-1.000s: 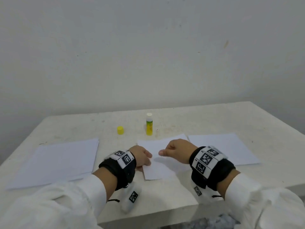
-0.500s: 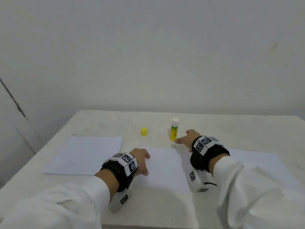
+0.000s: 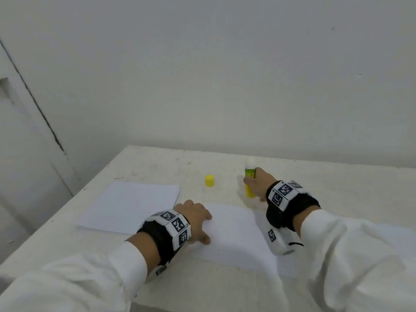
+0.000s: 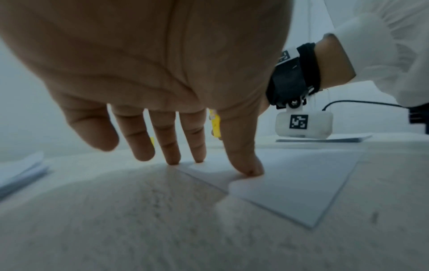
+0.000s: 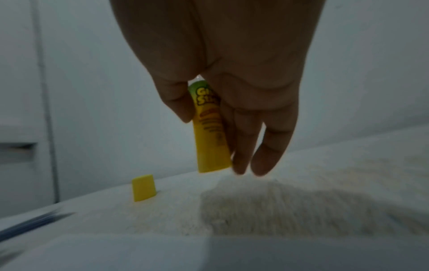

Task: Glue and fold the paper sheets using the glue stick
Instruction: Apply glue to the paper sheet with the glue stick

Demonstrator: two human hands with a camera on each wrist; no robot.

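The right hand [image 3: 258,183] is gripping the glue stick [image 3: 249,183] near the far side of the tabletop [image 3: 157,163], with the thumb on one side of the yellow tube and the fingers [image 5: 246,139] curling round the other side. In the right wrist view the stick [image 5: 210,132] is standing nearly upright, tilting a little, and its base is sitting at or just above the surface; contact cannot be told. The white tip of the stick is showing above the hand, uncapped. Its yellow cap [image 3: 209,180] is standing by itself on the tabletop just to the left of the stick, apart from it, and is also showing in the right wrist view [image 5: 144,188]. The left hand [image 3: 193,218] is lying on the near left part of a single paper sheet [image 3: 236,235] in front of the person, with its fingers [image 4: 243,155] spread and straight, the fingertips pressing the sheet [image 4: 290,183] down near its edge. A stack of paper sheets [image 3: 130,206] is lying to the left of that hand, not touching it. More paper [image 4: 325,140] is lying to the right, under the right wrist's camera unit. Both wrists are wearing black bands with printed markers, and white sleeves are covering the forearms.
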